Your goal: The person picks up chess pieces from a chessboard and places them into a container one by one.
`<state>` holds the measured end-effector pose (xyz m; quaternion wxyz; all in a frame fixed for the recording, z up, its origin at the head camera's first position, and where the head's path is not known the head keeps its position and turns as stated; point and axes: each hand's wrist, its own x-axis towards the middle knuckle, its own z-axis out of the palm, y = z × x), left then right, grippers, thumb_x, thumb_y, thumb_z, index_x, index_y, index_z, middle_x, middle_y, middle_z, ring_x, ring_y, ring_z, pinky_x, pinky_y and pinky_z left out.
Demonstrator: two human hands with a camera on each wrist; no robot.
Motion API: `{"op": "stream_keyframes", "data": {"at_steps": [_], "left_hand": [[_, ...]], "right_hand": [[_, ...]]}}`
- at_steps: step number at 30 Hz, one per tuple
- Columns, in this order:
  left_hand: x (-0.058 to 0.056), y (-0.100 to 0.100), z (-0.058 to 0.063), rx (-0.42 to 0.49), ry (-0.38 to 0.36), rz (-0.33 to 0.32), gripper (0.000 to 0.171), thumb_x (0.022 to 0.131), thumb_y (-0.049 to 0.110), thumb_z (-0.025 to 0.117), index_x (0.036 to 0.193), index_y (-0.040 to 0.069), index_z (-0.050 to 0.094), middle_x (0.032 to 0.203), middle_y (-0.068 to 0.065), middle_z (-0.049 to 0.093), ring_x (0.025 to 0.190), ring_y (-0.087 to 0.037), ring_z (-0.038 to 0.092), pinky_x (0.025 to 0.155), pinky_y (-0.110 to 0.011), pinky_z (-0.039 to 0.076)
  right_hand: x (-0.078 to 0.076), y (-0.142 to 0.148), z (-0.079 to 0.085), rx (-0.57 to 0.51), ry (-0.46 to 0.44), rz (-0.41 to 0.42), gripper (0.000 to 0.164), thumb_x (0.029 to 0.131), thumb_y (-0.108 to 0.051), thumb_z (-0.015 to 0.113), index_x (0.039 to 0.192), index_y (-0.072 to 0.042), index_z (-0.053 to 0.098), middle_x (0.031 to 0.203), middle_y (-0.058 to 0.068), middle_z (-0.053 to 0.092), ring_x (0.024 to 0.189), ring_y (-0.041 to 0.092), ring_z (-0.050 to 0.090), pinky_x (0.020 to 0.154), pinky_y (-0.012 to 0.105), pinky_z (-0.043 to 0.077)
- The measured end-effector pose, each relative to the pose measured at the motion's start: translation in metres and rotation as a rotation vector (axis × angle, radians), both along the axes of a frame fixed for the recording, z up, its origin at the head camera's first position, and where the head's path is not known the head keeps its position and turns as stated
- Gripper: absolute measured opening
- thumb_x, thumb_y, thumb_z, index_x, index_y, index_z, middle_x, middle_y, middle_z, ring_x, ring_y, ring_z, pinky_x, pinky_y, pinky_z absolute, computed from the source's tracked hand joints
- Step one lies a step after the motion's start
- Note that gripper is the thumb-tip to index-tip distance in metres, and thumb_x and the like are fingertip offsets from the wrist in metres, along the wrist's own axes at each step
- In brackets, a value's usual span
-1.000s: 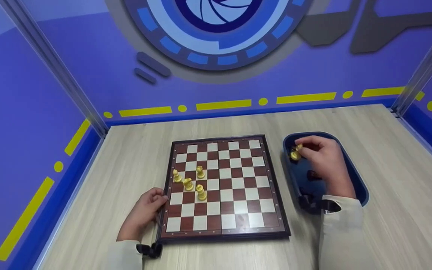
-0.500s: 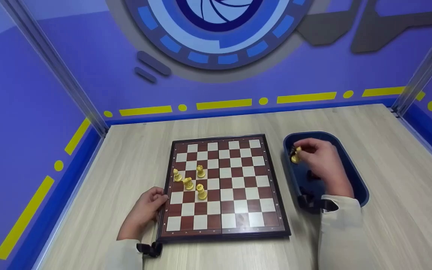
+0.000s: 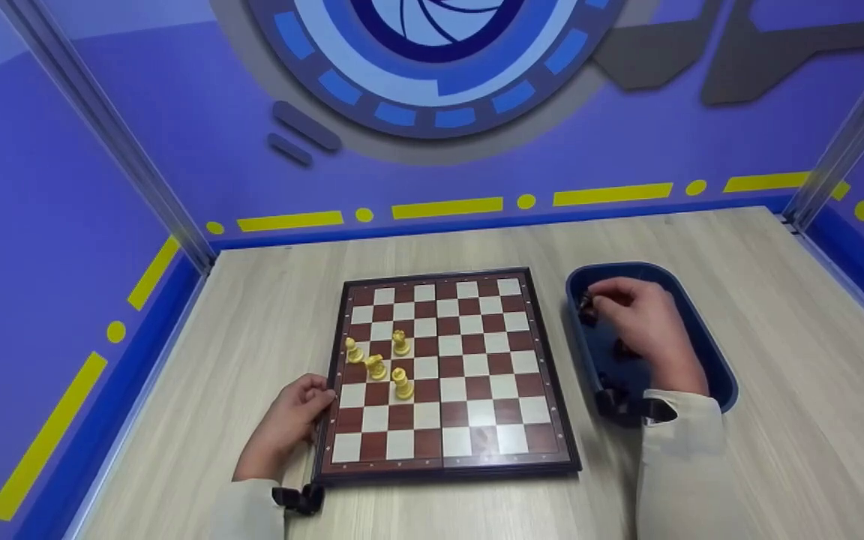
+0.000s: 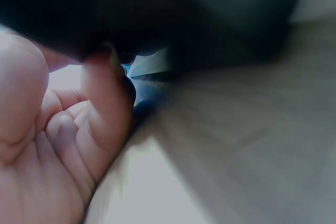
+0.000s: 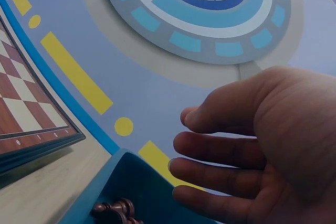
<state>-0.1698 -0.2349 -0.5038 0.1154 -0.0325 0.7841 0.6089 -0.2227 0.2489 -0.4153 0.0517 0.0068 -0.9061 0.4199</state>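
Observation:
A folding chessboard [image 3: 477,341] with brown and cream squares lies on the table. My left hand [image 3: 293,412] grips its left edge; in the left wrist view a fingertip [image 4: 107,66] presses against the dark underside. Several gold chess pieces stand on the left half: a small pawn [image 3: 354,351], a knight [image 3: 376,367], a crowned piece [image 3: 400,343] and a taller piece [image 3: 403,384]. My right hand [image 3: 642,319] hovers over the blue bin [image 3: 724,382], thumb and index finger close together. The right wrist view shows no piece in its fingers. Dark chess pieces [image 5: 115,208] lie in the bin, below the fingertips.
More dark pieces [image 3: 623,349] lie deeper in the bin, partly hidden by the right hand. The wooden table [image 3: 252,315] is bounded by a purple-blue back wall [image 3: 199,142] with yellow markings and by side walls.
The gold piece seen at my right fingertips in the earlier frames is out of sight now; dark pieces show there instead. The right hand barely moves. Left hand and board stay put.

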Motion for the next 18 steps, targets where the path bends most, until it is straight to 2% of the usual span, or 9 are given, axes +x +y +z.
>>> {"op": "stream_keyframes", "data": {"at_steps": [10,18], "left_hand": [[-0.0007,-0.0023,-0.0026,-0.022,-0.006,0.003,0.016,0.098,0.01,0.053,0.109,-0.001,0.05,0.068,0.003,0.053,0.048,-0.008,0.041,0.04,-0.022,0.036],[0.0003,-0.0013,-0.0004,-0.05,0.004,0.005,0.019,0.098,0.012,0.054,0.109,-0.002,0.05,0.068,0.003,0.052,0.047,-0.008,0.04,0.04,-0.023,0.036]], "right_hand": [[-0.0007,-0.0034,0.0002,0.01,0.037,0.013,0.024,0.095,-0.021,0.058,0.112,-0.01,0.07,0.106,0.01,0.071,0.076,0.019,0.057,0.06,0.027,0.046],[-0.0013,-0.0071,0.0001,0.014,0.054,0.031,0.023,0.096,-0.019,0.058,0.112,-0.01,0.07,0.105,0.01,0.071,0.082,0.02,0.059,0.067,0.027,0.046]]}}
